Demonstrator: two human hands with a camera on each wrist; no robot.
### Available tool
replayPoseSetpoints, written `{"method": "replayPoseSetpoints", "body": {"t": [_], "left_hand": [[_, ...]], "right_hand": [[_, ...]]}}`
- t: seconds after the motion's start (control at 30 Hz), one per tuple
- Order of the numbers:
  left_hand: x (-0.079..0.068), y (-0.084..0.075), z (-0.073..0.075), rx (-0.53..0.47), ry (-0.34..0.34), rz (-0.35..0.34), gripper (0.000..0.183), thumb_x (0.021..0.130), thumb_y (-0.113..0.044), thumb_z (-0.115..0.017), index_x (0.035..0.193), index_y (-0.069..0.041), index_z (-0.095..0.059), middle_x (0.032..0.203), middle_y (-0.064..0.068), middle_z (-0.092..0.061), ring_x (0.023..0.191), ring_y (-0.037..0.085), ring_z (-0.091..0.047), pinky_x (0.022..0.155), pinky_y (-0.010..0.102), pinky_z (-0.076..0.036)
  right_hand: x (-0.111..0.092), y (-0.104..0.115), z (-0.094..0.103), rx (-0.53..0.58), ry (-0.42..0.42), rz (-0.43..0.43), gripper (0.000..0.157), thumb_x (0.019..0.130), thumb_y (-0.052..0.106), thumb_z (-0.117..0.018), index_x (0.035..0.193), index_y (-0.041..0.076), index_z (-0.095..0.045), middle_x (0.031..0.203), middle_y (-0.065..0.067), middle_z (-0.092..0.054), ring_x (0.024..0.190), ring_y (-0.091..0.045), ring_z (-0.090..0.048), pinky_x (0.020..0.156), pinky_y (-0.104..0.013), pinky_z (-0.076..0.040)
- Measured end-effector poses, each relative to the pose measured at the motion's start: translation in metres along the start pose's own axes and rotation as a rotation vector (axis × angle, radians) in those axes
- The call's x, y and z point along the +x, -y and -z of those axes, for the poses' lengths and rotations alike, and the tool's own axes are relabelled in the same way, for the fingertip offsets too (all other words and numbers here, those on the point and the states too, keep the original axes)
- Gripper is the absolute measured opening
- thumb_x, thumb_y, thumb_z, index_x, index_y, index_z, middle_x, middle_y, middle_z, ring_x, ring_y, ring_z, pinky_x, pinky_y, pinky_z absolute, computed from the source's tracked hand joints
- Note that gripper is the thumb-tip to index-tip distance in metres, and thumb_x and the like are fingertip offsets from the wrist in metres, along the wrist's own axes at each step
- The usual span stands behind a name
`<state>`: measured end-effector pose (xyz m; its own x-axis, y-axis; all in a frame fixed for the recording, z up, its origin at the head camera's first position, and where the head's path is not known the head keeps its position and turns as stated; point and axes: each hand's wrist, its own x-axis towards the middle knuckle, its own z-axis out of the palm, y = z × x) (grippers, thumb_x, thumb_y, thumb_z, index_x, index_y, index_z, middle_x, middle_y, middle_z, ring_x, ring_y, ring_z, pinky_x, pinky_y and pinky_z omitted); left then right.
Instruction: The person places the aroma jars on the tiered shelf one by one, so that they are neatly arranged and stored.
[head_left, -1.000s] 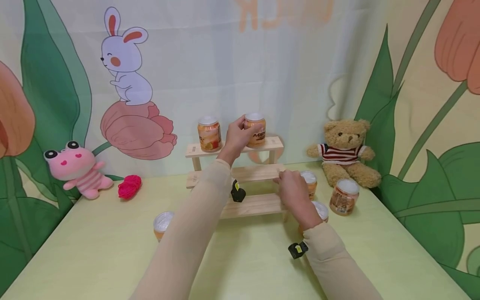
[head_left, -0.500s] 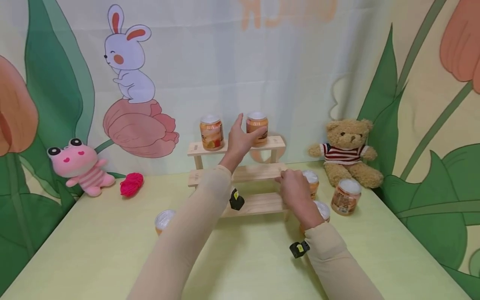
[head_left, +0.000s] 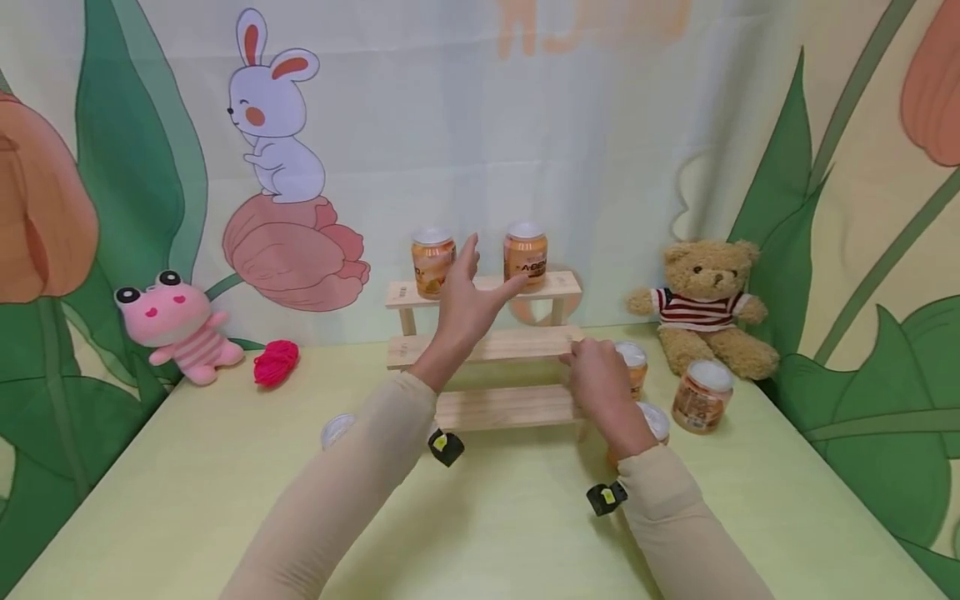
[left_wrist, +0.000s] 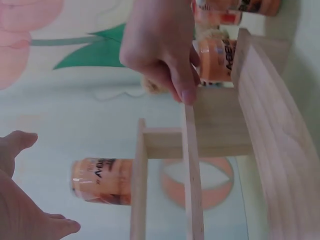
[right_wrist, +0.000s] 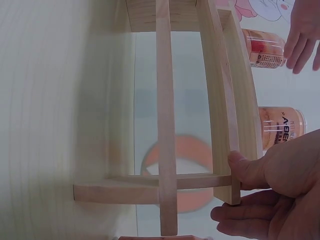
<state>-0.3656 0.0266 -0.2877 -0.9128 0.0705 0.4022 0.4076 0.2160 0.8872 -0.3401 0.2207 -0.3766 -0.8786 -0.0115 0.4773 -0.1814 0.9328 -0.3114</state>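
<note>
"A-BEN" on right jar point(head_left: 526, 252) atop wooden shelf point(head_left: 495, 343) (sideways in wrist views); orange letters point(head_left: 528, 33) cropped

Jars point(head_left: 526, 257): orange, dark print, white tops. Rack point(head_left: 510, 407): pale wood grain. Sleeves point(head_left: 330, 496): plain beige. Wrist cams point(head_left: 447, 447): black, yellow tag. Table point(head_left: 487, 517): pale yellow-green. Bear point(head_left: 705, 287): tan, red/white striped shirt point(head_left: 693, 312). Frog point(head_left: 183, 321): pink, striped belly. Yarn point(head_left: 276, 363): hot pink. Backdrop point(head_left: 600, 150): pale, green leaves point(head_left: 135, 133), coral tulips point(head_left: 52, 208).
</note>
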Motion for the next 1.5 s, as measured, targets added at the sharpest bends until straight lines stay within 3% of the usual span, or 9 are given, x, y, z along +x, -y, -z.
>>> {"method": "replayPoseSetpoints", "body": {"t": [0.17, 0.33, 0.53, 0.63, 0.77, 1.0, 1.17, 1.33, 1.5], "left_hand": [[-0.031, -0.005, 0.026, -0.07, 0.101, 0.018, 0.093, 0.086, -0.037, -0.08, 0.16, -0.028, -0.025, 0.16, 0.001, -0.033, 0.146, 0.017, -0.032, 0.116, 0.041, -0.032], [-0.057, -0.012, 0.067, -0.047, 0.227, -0.039, 0.091, 0.086, -0.029, -0.081, 0.159, -0.03, -0.026, 0.157, 0.0, -0.039, 0.144, 0.017, -0.034, 0.118, 0.043, -0.028], [-0.076, -0.007, 0.112, 0.03, 0.238, -0.071, 0.09, 0.087, -0.027, -0.081, 0.158, -0.037, -0.027, 0.157, -0.003, -0.038, 0.144, 0.017, -0.034, 0.117, 0.042, -0.029], [-0.077, 0.006, 0.134, 0.125, 0.312, -0.051, 0.092, 0.086, -0.03, -0.081, 0.158, -0.04, -0.026, 0.159, -0.002, -0.036, 0.146, 0.022, -0.032, 0.117, 0.046, -0.03], [-0.073, 0.031, 0.167, 0.205, 0.471, -0.033, 0.095, 0.084, -0.03, -0.083, 0.158, -0.039, -0.025, 0.159, 0.0, -0.034, 0.146, 0.026, -0.03, 0.116, 0.051, -0.03], [-0.075, 0.093, 0.223, 0.137, 0.691, 0.004, 0.092, 0.084, -0.008, -0.081, 0.158, -0.028, -0.03, 0.154, 0.008, -0.042, 0.142, 0.033, -0.038, 0.114, 0.048, -0.031], [-0.072, 0.12, 0.23, 0.101, 0.789, 0.112, 0.088, 0.084, -0.01, -0.081, 0.157, -0.024, -0.033, 0.154, 0.012, -0.041, 0.141, 0.037, -0.037, 0.112, 0.053, -0.036], [-0.07, 0.135, 0.229, 0.112, 0.867, 0.228, 0.083, 0.083, -0.015, -0.082, 0.154, -0.019, -0.04, 0.155, 0.013, -0.04, 0.141, 0.039, -0.037, 0.105, 0.045, -0.045], [-0.071, 0.16, 0.23, 0.021, 0.934, 0.238, 0.076, 0.083, -0.015, -0.081, 0.15, -0.012, -0.045, 0.15, 0.013, -0.046, 0.133, 0.03, -0.043, 0.104, 0.041, -0.045]], "right_hand": [[-0.001, -0.001, 0.002, 0.016, 0.0, -0.017, 0.018, 0.094, 0.015, -0.071, 0.089, -0.001, -0.077, 0.08, -0.02, -0.07, 0.074, -0.041, -0.067, 0.06, -0.051, -0.055], [-0.001, -0.002, 0.003, 0.022, 0.006, -0.01, 0.018, 0.094, 0.014, -0.07, 0.09, -0.002, -0.077, 0.08, -0.021, -0.07, 0.073, -0.041, -0.067, 0.059, -0.051, -0.054], [-0.001, -0.004, 0.007, 0.002, 0.009, -0.009, 0.018, 0.094, 0.014, -0.071, 0.091, -0.002, -0.076, 0.08, -0.021, -0.069, 0.074, -0.042, -0.066, 0.061, -0.052, -0.054], [-0.001, -0.005, 0.008, -0.001, 0.01, -0.01, 0.018, 0.094, 0.015, -0.07, 0.092, -0.003, -0.076, 0.081, -0.022, -0.069, 0.075, -0.042, -0.067, 0.061, -0.053, -0.055], [-0.001, -0.006, 0.006, 0.008, 0.007, -0.003, 0.018, 0.094, 0.014, -0.07, 0.092, -0.003, -0.076, 0.081, -0.022, -0.07, 0.073, -0.042, -0.067, 0.059, -0.052, -0.054], [-0.003, -0.001, 0.001, 0.038, 0.041, 0.008, 0.02, 0.096, 0.014, -0.068, 0.092, -0.003, -0.076, 0.081, -0.022, -0.07, 0.07, -0.039, -0.067, 0.054, -0.047, -0.053], [-0.004, 0.002, 0.004, 0.02, 0.032, 0.004, 0.019, 0.095, 0.014, -0.07, 0.091, -0.003, -0.076, 0.08, -0.021, -0.069, 0.072, -0.041, -0.067, 0.057, -0.049, -0.054], [-0.002, 0.002, 0.005, 0.02, 0.019, 0.026, 0.019, 0.095, 0.014, -0.07, 0.091, -0.004, -0.076, 0.079, -0.022, -0.069, 0.072, -0.041, -0.067, 0.059, -0.051, -0.055], [-0.001, 0.003, 0.003, 0.019, 0.015, 0.032, 0.018, 0.094, 0.013, -0.07, 0.091, -0.004, -0.076, 0.08, -0.022, -0.069, 0.072, -0.041, -0.067, 0.058, -0.051, -0.055]]}}
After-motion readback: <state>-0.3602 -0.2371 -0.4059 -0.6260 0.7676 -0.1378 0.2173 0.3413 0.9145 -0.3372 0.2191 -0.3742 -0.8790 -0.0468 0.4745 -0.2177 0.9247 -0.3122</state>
